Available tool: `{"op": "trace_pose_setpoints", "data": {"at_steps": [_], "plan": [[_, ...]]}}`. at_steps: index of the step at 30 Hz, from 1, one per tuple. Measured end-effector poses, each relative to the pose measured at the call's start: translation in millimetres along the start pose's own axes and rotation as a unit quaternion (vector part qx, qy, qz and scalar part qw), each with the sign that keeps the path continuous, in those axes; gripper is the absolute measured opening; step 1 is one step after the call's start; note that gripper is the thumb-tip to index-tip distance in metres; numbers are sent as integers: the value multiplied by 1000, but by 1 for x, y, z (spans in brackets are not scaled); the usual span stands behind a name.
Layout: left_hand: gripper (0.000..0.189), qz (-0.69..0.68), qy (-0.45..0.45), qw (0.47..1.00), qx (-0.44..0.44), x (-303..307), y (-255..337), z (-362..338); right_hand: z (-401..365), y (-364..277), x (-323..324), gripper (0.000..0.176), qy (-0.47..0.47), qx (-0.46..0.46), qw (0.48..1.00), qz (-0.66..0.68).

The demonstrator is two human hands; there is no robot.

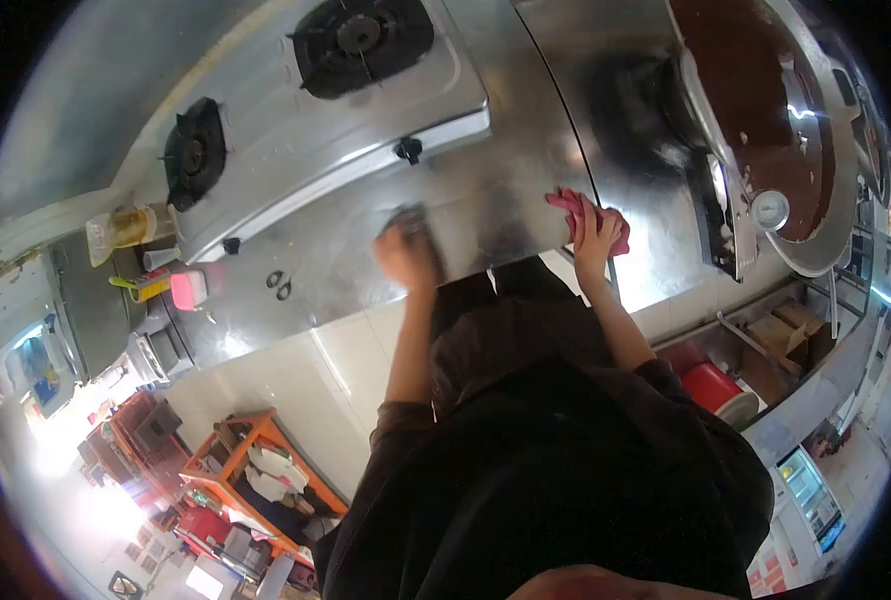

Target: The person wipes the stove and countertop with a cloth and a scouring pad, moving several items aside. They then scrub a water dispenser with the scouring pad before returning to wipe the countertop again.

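My left hand (406, 262) is closed over a small dark grey pad (404, 216), pressed to the stainless steel counter (341, 240) in front of the gas stove (296, 135). Motion blurs this hand, and the pad's exact kind cannot be made out. Farther right, my right hand (596, 238) grips a crumpled red cloth (618, 232) resting on the metal surface near the counter's front edge. A black stove knob (408, 150) sits just beyond my left hand. Dark-handled scissors (281, 286) lie on the counter to its left.
On the right stands a large pan of brown contents (756, 110) with a dial thermometer (770, 211) at its rim. A pink-lidded container (188, 290) is at the counter's left end. Below are an orange shelf rack (266, 470) and a red bucket (711, 385).
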State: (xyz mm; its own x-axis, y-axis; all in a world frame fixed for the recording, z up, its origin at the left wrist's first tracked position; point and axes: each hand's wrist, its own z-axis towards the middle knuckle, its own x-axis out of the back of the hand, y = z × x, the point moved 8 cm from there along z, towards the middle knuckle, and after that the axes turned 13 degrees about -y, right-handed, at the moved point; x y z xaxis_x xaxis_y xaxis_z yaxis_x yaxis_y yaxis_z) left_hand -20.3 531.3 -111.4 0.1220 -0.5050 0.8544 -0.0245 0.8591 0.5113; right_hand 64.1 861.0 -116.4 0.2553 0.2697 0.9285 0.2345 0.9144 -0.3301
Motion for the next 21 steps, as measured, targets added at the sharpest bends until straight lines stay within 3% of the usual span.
{"op": "trace_pose_setpoints", "data": {"at_steps": [1,2,3,5,7,9,10,11,12,14,16,17,18,20,21], "plan": [[24,0,-105,994,-6,-46,19,-15,2,3,0,35,-11,0,1000,-3],[19,55,-73,976,-195,-78,67,-43,2,3,-1,37,-13,5,1000,-7],[20,104,-195,945,-242,-107,116,-68,0,2,-5,39,-16,8,1000,-8],[24,-51,-143,938,-310,-82,171,-81,-1,11,-18,43,-41,1,999,-20],[26,-8,-197,947,-255,-87,123,-85,-1,10,-14,46,-27,2,999,-19],[34,-19,-226,967,-115,-35,65,-77,-3,12,-15,43,-58,-7,998,-8],[34,-3,-113,973,-202,-2,48,-74,-1,11,-13,43,-46,-6,999,-9],[33,-63,-152,985,-53,16,1,-78,-1,9,-12,42,-35,-8,999,-8],[23,-7,-163,987,-3,29,-19,-79,0,10,-15,42,-34,-16,999,-6],[15,-51,-178,978,-97,17,-10,-84,-3,9,-15,41,-23,-9,1000,-6],[17,-73,-218,948,-219,-22,62,-83,-1,10,-15,41,-17,-9,1000,-18],[20,-66,-274,932,-228,-58,85,-94,-3,8,-15,41,-16,-12,999,-28],[22,-29,-238,921,-308,-73,127,-98,-7,8,-11,41,-18,-13,999,-27],[32,-61,-250,921,-291,-100,171,-88,1,10,-10,39,-73,-1,997,-27],[32,-62,-249,922,-292,-96,165,-87,5,10,-7,39,-72,0,997,-28]]}}
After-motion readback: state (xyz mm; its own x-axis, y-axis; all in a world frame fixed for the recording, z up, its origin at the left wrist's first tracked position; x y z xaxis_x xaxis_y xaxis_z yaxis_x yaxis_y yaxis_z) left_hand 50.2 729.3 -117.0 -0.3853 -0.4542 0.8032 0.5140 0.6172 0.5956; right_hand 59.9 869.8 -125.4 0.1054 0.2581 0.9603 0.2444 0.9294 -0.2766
